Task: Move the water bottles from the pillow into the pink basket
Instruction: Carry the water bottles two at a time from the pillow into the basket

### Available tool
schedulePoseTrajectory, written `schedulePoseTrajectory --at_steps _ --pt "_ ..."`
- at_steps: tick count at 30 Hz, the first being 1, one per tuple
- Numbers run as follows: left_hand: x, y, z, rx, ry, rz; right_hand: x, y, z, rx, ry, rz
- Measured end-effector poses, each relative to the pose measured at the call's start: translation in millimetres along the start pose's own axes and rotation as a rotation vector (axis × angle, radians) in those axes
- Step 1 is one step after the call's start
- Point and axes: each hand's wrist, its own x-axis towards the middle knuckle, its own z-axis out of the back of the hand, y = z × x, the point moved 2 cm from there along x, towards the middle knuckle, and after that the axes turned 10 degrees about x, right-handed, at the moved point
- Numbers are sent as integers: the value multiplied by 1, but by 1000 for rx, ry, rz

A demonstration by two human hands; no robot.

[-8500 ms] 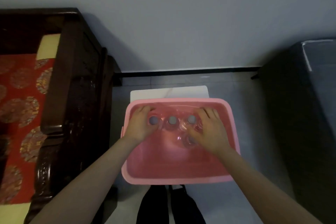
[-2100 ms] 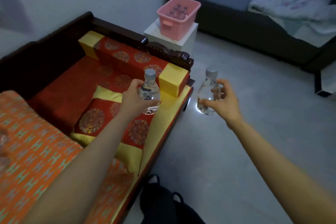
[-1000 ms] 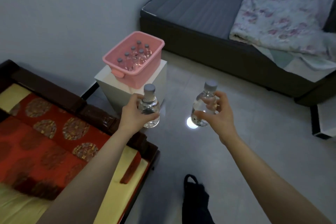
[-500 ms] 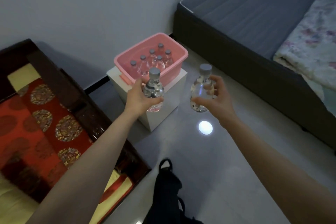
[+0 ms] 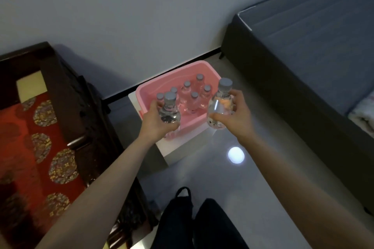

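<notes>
Done: six capped bottles (image 5: 192, 101) stand in the pink basket (image 5: 154, 87)
In hand: left hand (image 5: 156, 122) and right hand (image 5: 232, 116) each grip one bottle, near the basket's front
Left: lower both in; pillow out of view

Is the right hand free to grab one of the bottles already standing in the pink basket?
Probably not. The right hand is already gripping a water bottle. The pink basket is open-topped and close, so nothing else seems to block it.
</notes>
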Motion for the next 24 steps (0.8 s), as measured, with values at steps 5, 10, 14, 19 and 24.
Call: schedulePoseTrajectory --at_steps 5,10,14,19,24 --pt "39 2 -9 11 -16 83 67 -9 -14 -32 117 -5" --pt "70 6 -20 -23 -70 196 123 -21 -32 -84 259 -26" --pt "93 12 -33 -50 -133 292 163 -34 -47 -158 362 -47" --pt "110 31 -64 -51 -264 422 191 -67 -70 -314 408 -48" --pt "118 56 -100 -12 -301 591 188 -97 -109 -405 467 65"
